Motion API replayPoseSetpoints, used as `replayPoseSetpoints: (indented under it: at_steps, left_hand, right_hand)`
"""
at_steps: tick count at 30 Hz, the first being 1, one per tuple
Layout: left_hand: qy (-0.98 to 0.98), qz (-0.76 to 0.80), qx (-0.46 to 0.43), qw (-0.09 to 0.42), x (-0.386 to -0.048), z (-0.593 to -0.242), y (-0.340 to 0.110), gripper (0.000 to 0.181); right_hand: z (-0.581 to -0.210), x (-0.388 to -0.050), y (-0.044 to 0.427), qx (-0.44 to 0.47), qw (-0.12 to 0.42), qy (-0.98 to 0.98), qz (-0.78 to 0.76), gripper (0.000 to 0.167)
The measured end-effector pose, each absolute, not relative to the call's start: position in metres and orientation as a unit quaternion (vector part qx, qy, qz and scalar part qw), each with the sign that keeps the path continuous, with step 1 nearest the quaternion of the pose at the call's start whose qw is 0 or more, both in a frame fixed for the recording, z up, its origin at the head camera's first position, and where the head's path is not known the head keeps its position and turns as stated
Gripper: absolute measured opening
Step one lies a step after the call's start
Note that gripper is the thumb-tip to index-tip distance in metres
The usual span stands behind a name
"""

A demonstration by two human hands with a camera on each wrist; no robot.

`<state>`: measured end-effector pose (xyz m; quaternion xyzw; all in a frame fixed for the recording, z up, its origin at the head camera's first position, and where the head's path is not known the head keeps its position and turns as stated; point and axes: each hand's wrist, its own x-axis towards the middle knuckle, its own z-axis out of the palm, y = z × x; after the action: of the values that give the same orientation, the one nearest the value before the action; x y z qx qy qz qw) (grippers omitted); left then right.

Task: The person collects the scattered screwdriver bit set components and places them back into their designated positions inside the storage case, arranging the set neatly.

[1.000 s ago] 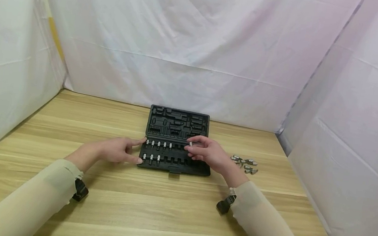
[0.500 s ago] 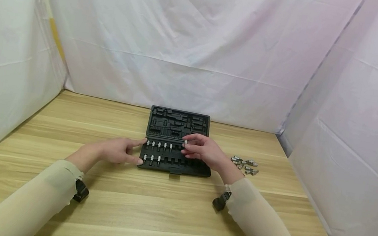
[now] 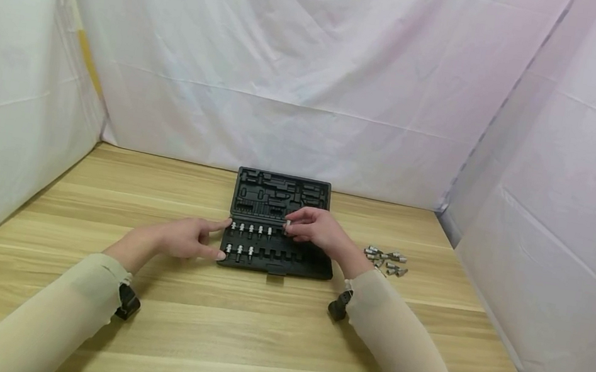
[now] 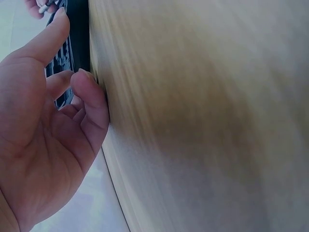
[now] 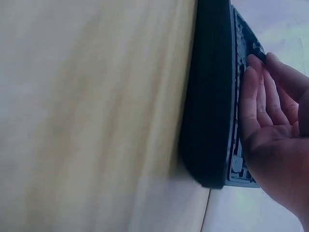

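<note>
A black socket case (image 3: 275, 266) lies open on the table, its moulded lid laid back. Silver bit sockets (image 3: 251, 229) with dark tips fill the left part of the two rows. My left hand (image 3: 184, 237) touches the case's left edge with outstretched index finger and thumb; its other fingers bend under, as the left wrist view (image 4: 53, 111) shows. Over the back row, my right hand (image 3: 323, 231) pinches a bit socket (image 3: 288, 223) between thumb and fingertips. In the right wrist view this bit socket (image 5: 259, 55) is dark and partly covered by the fingers.
Several loose bit sockets (image 3: 387, 259) lie in a small pile to the right of the case. White cloth (image 3: 291, 71) hangs behind and on both sides of the wooden table (image 3: 231, 335).
My right hand has moved a little left along the back row, carrying the pinched bit socket toward the last filled slot. The left hand keeps its place on the case edge.
</note>
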<state>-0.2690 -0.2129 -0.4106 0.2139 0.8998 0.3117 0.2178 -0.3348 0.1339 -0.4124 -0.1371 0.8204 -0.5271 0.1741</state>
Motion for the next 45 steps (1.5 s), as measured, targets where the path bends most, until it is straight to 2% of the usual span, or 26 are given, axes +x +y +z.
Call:
replayPoseSetpoints:
  at_steps: [11,18,45]
  left_hand:
    - [0.900,0.311,0.218,0.216,-0.269,-0.410,-0.212,0.095]
    - [0.900,0.310,0.212,0.221,-0.270,-0.411,-0.213,0.096]
    - [0.897,0.322,0.209,0.219,-0.268,-0.410,-0.211,0.096]
  right_hand:
    - [-0.410,-0.346,0.122,-0.180,0.136,0.885,-0.407,0.019]
    - [-0.413,-0.348,0.117,-0.193,0.126,0.902,-0.365,0.017]
    - [-0.411,-0.349,0.117,-0.198,0.148,0.912,-0.328,0.019]
